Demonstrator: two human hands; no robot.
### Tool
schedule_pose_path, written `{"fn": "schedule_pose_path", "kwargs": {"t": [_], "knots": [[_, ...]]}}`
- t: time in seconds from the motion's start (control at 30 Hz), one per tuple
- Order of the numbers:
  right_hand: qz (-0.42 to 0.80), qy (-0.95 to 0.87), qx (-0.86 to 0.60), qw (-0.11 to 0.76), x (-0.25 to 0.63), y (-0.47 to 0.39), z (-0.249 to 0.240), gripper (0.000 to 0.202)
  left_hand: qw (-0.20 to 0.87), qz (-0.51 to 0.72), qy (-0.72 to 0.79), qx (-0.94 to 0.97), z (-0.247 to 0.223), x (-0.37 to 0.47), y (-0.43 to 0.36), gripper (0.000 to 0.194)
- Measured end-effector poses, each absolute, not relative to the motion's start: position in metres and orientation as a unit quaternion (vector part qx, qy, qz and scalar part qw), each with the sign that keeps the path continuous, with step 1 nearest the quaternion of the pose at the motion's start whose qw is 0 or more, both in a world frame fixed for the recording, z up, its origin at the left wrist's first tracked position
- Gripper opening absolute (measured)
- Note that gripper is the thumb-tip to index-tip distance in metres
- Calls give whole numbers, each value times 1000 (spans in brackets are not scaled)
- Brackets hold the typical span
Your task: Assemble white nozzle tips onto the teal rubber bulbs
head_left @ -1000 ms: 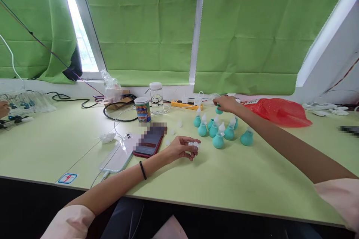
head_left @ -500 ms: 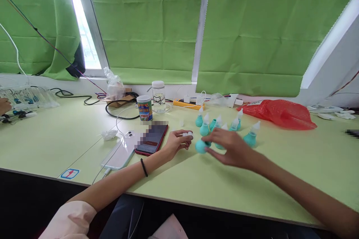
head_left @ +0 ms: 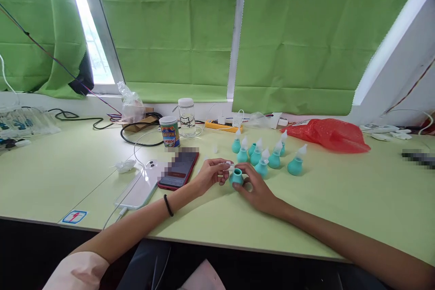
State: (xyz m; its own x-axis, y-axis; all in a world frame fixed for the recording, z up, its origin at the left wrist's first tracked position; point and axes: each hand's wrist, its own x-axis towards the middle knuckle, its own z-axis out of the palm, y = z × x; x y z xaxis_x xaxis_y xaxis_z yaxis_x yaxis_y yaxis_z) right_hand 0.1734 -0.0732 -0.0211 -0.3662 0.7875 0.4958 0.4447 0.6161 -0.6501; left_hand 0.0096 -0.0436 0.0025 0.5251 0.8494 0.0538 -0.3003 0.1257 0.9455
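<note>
Between the thumb and fingers of my left hand [head_left: 213,176] is a small white plastic piece [head_left: 229,166]. My right hand [head_left: 255,189] grips a teal rubber bulb [head_left: 236,177], whose round opening faces up and whose body is close to the left fingertips. Several teal bulbs with clear, pointed tips stand upright behind my right hand, such as one bulb [head_left: 295,166] at the right. Among them is a teal bulb [head_left: 252,148] with no tip showing. A small whitish cap [head_left: 215,148] stands on the table behind my left hand.
Left of my hands lie a red-edged phone [head_left: 179,170], a pale phone [head_left: 137,188] with a white cable, and a small plastic bag [head_left: 124,166]. Farther back are a printed can [head_left: 170,132], a jar [head_left: 186,120], a yellow power strip [head_left: 217,127] and a red bag [head_left: 331,135].
My right hand has lowered the teal bulb beside my left hand, and its opening now faces up. The whole view has shifted slightly. My left hand still holds the white piece.
</note>
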Motion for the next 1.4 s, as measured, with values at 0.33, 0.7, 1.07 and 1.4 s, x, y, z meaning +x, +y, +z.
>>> {"fn": "schedule_pose_path", "kwargs": {"t": [0.33, 0.7, 1.07, 1.4], "knots": [[142, -809, -385, 421, 174, -78, -16, 22, 615, 402, 279, 619, 2, 9, -43, 25], [162, -795, -416, 412, 176, -77, -16, 15, 468, 418, 332, 704, 2, 12, -44, 29], [138, -788, -444, 405, 174, -77, -16, 11, 571, 427, 275, 645, 3, 13, -46, 34], [86, -795, -436, 414, 174, -78, -19, 10, 501, 343, 321, 727, 0, 11, -44, 35]]}}
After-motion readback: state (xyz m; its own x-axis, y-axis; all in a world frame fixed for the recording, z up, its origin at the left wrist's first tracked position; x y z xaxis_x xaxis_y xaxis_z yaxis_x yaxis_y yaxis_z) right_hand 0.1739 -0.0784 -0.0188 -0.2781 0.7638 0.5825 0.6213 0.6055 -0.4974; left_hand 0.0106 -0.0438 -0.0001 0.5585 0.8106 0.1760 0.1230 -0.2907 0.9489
